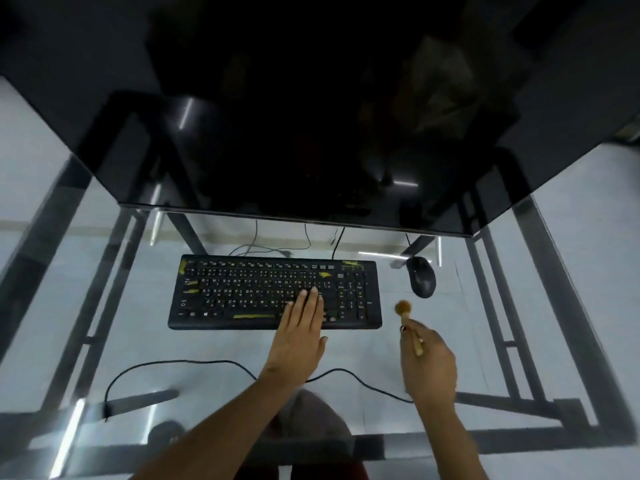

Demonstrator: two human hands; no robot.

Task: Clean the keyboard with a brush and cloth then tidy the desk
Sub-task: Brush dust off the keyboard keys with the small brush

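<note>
A black keyboard [242, 292] with pale key legends and yellow smears lies on the glass desk [536, 306] in front of the monitor. My left hand [298, 336] rests flat on the keyboard's right-centre keys, fingers together and pointing away from me. My right hand [429, 363] hovers to the right of the keyboard, gripping a small brush [408, 327] with a wooden handle. Its tan bristles point up and away, just off the keyboard's right end. No cloth is visible.
A large dark monitor [311, 133] looms over the back of the desk. A black mouse [420, 277] sits right of the keyboard. A black cable [180, 362] loops across the near desk. The desk's metal frame [512, 327] and the pale floor show through the glass.
</note>
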